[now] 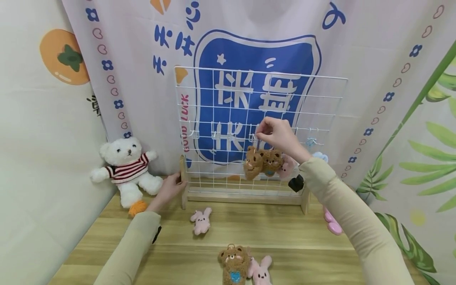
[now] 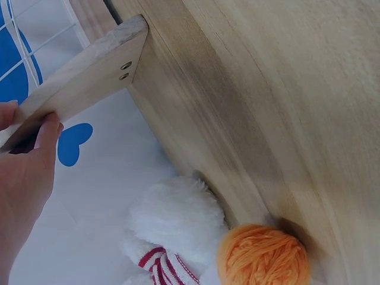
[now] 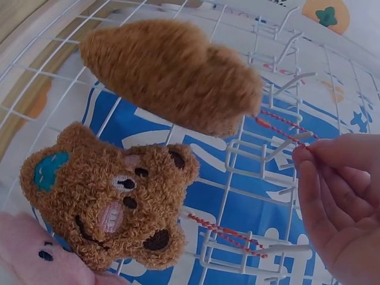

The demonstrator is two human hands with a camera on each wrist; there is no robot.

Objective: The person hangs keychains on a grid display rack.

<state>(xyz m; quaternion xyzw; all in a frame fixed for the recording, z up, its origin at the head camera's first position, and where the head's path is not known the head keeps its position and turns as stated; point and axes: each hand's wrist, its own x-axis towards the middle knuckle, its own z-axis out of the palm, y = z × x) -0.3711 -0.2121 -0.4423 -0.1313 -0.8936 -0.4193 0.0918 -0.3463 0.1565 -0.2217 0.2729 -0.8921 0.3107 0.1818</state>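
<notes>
My right hand (image 1: 279, 136) is at the middle of a white wire grid rack (image 1: 221, 87), thumb and finger pinching the red bead chain (image 3: 276, 126) of a brown plush bear keychain (image 3: 172, 74). In the right wrist view the chain loop is beside a white hook (image 3: 278, 151); whether it is over the hook I cannot tell. A second brown bear (image 3: 113, 196) hangs from a neighbouring hook, with a pink plush (image 3: 44, 258) beside it. Low on the rack's left side, my left hand (image 1: 172, 188) grips the wooden upright (image 2: 77, 83) between thumb and fingers.
On the table lie a pink bunny (image 1: 202, 221), another brown bear (image 1: 234, 263) and another pink bunny (image 1: 261, 273). A white teddy (image 1: 130, 168) in a striped shirt and an orange yarn ball (image 1: 138, 208) stand left. Several free hooks (image 1: 194, 133) line the grid.
</notes>
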